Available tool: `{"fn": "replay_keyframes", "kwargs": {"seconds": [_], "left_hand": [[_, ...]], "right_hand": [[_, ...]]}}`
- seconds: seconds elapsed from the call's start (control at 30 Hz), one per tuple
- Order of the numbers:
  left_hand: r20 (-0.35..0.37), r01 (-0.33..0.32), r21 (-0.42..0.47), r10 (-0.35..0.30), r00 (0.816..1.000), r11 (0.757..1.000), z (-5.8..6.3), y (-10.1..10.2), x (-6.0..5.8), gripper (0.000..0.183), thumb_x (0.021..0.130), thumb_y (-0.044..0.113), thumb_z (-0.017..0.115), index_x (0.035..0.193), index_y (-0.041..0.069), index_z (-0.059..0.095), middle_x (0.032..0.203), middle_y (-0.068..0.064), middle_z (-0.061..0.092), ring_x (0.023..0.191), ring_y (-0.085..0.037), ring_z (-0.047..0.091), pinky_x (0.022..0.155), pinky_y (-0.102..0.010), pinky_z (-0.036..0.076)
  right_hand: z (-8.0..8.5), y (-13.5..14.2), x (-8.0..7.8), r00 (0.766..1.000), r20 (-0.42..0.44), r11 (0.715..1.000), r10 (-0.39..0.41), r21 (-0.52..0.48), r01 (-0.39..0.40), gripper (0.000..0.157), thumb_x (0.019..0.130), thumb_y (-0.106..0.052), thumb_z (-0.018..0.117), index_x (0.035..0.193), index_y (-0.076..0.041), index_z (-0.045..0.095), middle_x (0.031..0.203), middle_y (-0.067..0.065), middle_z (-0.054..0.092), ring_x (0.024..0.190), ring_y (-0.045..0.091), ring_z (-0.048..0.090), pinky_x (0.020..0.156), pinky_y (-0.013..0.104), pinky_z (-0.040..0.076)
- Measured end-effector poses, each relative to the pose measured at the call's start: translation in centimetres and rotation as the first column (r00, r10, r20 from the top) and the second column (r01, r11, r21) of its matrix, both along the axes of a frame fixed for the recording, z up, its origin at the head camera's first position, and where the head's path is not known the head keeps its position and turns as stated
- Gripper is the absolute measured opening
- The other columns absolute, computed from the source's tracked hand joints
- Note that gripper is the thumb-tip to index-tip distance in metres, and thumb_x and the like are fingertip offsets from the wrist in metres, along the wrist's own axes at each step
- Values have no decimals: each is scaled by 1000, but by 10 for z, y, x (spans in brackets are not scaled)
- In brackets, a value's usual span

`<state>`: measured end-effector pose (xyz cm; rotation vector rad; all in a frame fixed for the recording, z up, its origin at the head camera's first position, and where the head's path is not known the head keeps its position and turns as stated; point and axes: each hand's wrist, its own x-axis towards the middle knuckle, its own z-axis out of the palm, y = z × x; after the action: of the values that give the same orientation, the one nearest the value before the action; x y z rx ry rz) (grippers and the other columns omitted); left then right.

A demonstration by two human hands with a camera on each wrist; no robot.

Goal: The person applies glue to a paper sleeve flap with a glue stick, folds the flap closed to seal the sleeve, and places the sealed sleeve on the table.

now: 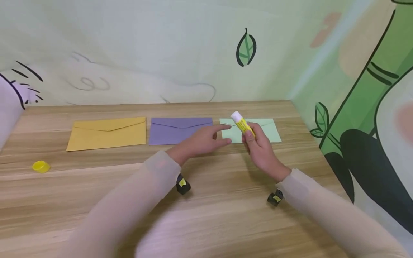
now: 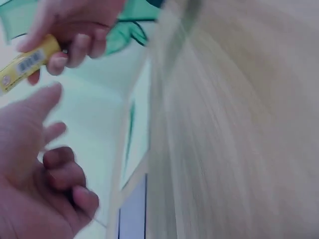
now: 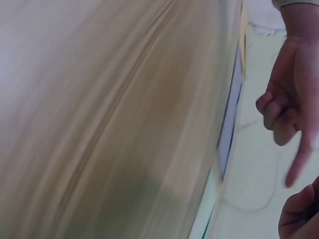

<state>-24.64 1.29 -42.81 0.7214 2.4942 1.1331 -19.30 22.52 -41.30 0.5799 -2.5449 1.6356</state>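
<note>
In the head view my right hand grips a yellow glue stick, its white end tilted up to the left. A printed barcode shows on the glue stick in the left wrist view. My left hand reaches toward it from the left, thumb and index finger extended and apart with nothing between them; the other fingers are curled in. Behind the right hand lies a mint green envelope, partly covered by hand and stick. A purple envelope lies beyond the left hand.
A yellow-orange envelope lies left of the purple one, completing a row near the table's back edge. A small round yellow cap-like piece sits at the far left of the wooden table. A printed wall covering rises behind and at the right.
</note>
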Motion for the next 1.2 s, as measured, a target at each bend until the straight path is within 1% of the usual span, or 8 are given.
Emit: {"fn": "replay_keyframes", "kwargs": {"seconds": [0.27,0.4,0.5,0.6,0.77,0.87,1.0,1.2], "left_hand": [[78,21,453,-64,995,891,30,-38,43,45,94,26,72,136,18,61,68,2,37,63,-15,34,59,-27,32],[97,90,638,-196,976,765,45,-52,66,52,95,18,70,144,8,54,84,-6,68,73,-16,65,78,-30,55],[84,137,744,-295,952,654,57,-64,83,54,95,17,70,142,-3,52,96,-22,73,81,-30,75,93,-41,55],[41,166,781,-315,948,601,66,-74,100,55,93,21,72,134,-12,54,92,-28,72,79,-32,75,89,-43,57],[-9,143,787,-220,975,600,72,-87,122,58,89,28,76,119,-19,60,102,-24,73,94,-15,74,82,-36,59],[-26,116,769,-151,988,629,76,-94,133,56,88,29,76,116,-17,63,106,-24,72,97,-13,73,82,-35,59],[-92,78,709,-18,996,701,78,-99,146,34,88,17,78,111,-7,70,101,-18,75,94,-14,73,83,-36,59],[-223,96,684,82,971,723,76,-101,155,28,81,-3,80,108,0,74,95,-9,76,92,-16,72,83,-37,59]], "right_hand": [[20,-39,29,970,26,958,242,-164,-235,36,110,-29,26,120,-1,47,87,14,47,65,20,42,54,26,40],[32,-60,47,927,71,911,369,-224,-345,46,107,-45,25,119,-7,48,84,11,47,65,20,43,56,26,41],[41,-73,58,879,89,856,468,-292,-426,50,107,-50,25,127,-11,48,82,10,47,65,20,43,55,28,41],[50,-80,68,816,119,788,566,-370,-493,46,110,-45,24,123,-12,54,82,7,51,64,18,45,56,30,42],[55,-81,79,680,186,676,709,-454,-580,35,109,-31,36,113,-6,60,88,8,63,68,14,51,60,26,46],[55,-81,81,646,170,650,744,-406,-642,33,108,-27,44,114,3,56,89,20,65,68,14,53,59,25,47],[59,-87,84,677,141,682,723,-309,-663,29,107,-21,47,112,7,56,84,26,63,63,13,49,53,24,43],[59,-96,87,782,53,775,621,-189,-603,15,100,-3,56,112,4,63,77,16,67,65,12,59,53,25,45]]}}
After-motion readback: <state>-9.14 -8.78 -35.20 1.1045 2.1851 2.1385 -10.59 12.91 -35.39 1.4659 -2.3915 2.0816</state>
